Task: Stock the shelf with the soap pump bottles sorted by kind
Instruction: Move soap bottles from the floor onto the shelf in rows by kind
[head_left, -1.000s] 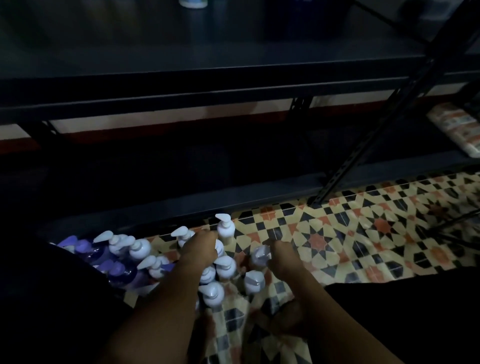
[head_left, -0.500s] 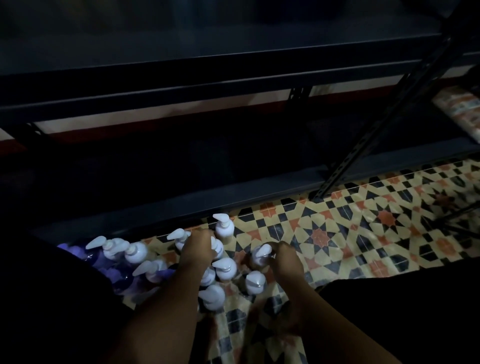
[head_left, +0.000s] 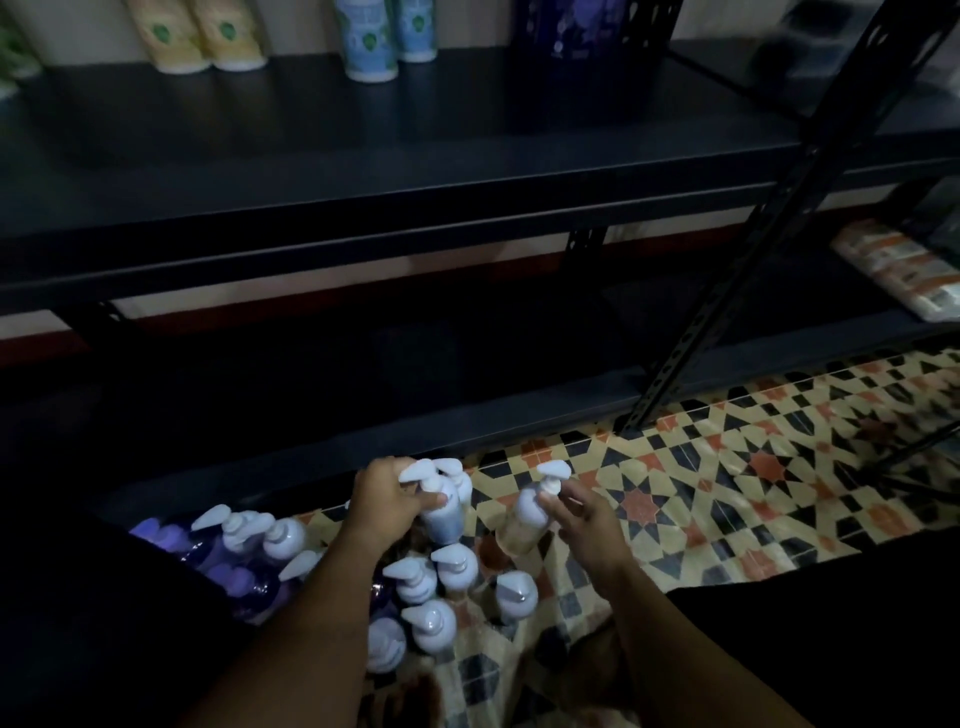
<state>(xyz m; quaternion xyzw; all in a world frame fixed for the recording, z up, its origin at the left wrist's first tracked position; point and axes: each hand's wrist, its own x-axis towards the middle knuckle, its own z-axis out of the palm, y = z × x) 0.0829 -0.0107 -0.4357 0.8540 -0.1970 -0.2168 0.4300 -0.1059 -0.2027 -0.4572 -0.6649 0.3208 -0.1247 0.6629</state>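
Note:
Several soap pump bottles with white pumps (head_left: 436, 571) stand clustered on the patterned floor, with purple ones (head_left: 234, 566) at the left. My left hand (head_left: 387, 501) grips a bottle with bluish contents (head_left: 441, 512) by its neck, raised above the cluster. My right hand (head_left: 582, 512) holds a yellowish bottle (head_left: 524, 519) just under its pump, tilted and lifted. On the black shelf (head_left: 415, 171) above stand yellow bottles (head_left: 202, 36), blue bottles (head_left: 379, 41) and a dark purple one (head_left: 576, 47).
The shelf's black slanted upright (head_left: 753, 254) crosses the right side. A lower shelf board (head_left: 363, 415) lies dark just behind the bottles. Orange-and-white packets (head_left: 904, 270) rest at the far right. The tiled floor (head_left: 727, 467) spreads to the right.
Both hands have each lifted a bottle out of the cluster. The view has tilted upward, revealing the stocked bottles on the upper shelf.

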